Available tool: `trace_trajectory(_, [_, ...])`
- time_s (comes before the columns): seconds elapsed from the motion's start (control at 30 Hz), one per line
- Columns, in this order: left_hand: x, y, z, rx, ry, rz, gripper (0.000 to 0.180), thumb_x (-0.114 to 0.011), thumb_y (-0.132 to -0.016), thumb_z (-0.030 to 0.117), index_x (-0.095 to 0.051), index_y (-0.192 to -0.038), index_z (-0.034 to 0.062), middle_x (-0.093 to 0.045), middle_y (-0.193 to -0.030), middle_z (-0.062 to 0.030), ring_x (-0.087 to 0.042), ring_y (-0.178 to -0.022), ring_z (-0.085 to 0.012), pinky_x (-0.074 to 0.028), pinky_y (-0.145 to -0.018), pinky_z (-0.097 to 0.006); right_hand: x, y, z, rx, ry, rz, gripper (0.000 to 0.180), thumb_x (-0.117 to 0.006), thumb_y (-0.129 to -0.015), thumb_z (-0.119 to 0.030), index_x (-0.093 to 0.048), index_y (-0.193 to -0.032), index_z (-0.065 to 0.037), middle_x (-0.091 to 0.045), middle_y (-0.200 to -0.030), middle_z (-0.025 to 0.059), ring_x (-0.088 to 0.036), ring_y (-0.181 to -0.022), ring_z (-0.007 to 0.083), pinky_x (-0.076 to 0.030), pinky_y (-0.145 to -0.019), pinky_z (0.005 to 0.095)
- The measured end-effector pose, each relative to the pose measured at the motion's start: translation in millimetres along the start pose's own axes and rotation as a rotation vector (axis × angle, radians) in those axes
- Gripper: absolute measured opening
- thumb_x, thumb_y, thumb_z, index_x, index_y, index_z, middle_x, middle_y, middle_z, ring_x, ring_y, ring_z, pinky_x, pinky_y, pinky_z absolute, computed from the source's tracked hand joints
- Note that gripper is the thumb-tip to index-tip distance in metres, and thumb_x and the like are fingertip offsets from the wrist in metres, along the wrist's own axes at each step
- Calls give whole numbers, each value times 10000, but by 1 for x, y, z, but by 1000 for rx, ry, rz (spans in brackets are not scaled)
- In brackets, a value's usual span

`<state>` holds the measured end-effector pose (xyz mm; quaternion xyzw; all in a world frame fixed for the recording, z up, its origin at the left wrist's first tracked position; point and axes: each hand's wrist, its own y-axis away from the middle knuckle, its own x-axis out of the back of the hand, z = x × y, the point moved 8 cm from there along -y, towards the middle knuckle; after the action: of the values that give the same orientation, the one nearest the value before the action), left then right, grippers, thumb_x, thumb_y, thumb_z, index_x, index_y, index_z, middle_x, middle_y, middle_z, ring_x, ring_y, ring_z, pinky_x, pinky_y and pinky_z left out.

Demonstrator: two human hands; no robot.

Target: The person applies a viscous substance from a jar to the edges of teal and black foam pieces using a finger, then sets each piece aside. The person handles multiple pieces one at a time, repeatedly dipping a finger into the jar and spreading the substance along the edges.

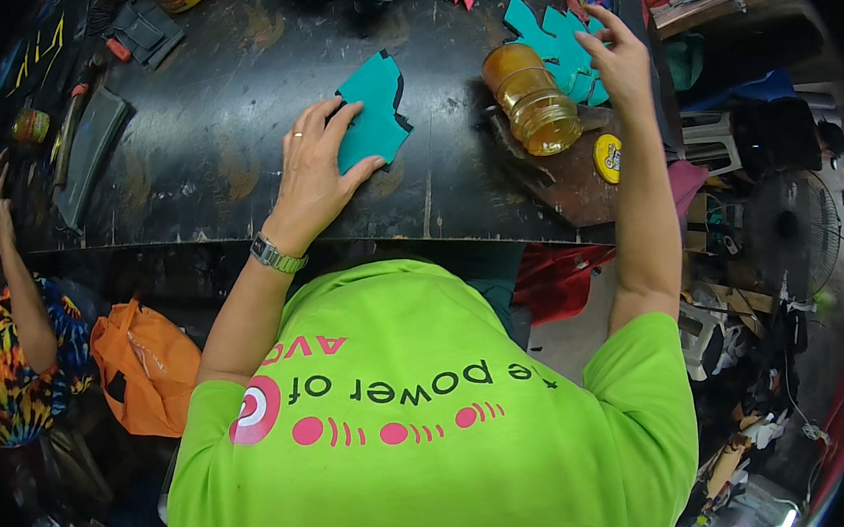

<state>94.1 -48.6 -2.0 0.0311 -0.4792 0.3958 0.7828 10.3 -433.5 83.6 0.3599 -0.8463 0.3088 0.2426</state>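
Across the dark table [208,74], my left hand [313,159], fingers spread, touches the left edge of one teal piece [375,109]. My right hand [620,65], thumb and fingers parted, is beside overlapping teal cutouts [564,47] I cannot count, one amber jar [530,97] and one yellow lid [608,158].

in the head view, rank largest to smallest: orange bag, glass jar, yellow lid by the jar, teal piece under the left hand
Orange bag
Glass jar and partly covered teal piece: too alike to rank
Yellow lid
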Motion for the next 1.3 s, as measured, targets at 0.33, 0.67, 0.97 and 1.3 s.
trace_trajectory(0.33, [11,-14,10,48,13,-124,745,-849,-720,129,-538,-1398,135,-531,-1348,-126,-528,-1224,-327,-415,-1025,-442,15,150,-111,-69,9,-813,568,-732,-842,-7,-581,-1388,-43,-614,-848,9,-549,-758,84,-479,-720,267])
trace_trajectory(0.67, [3,-25,13,-45,96,-38,691,-818,-774,197,-527,-1390,78,-575,-1272,-142,-548,-1184,-347,-450,-991,-456,-32,195,-77,-32,581,-640,885,-727,-863,-196,-214,-1573,-70,-686,-864,221,-678,-812,425,-532,-731,507])
trace_trajectory(0.97, [-18,-55,-5,43,-100,-194,783,-891,-687,340,-570,-1364,113,-597,-1193,-121,-565,-1114,-318,-462,-933,-443,4,184,-133,204,476,-514,493,-725,-879,-151,-589,-1347,-80,-688,-937,162,-671,-765,313,-532,-682,396])
trace_trajectory(1.3, [-9,-58,1,79,241,-120,615,-875,-709,169,-628,-1270,114,-574,-990,-78,-589,-932,-230,-514,-826,-352,-14,170,-164,137,-454,-273,616,-666,-884,69,-500,-1456,-87,-579,-982,12,-529,-774,46,-444,-702,186])
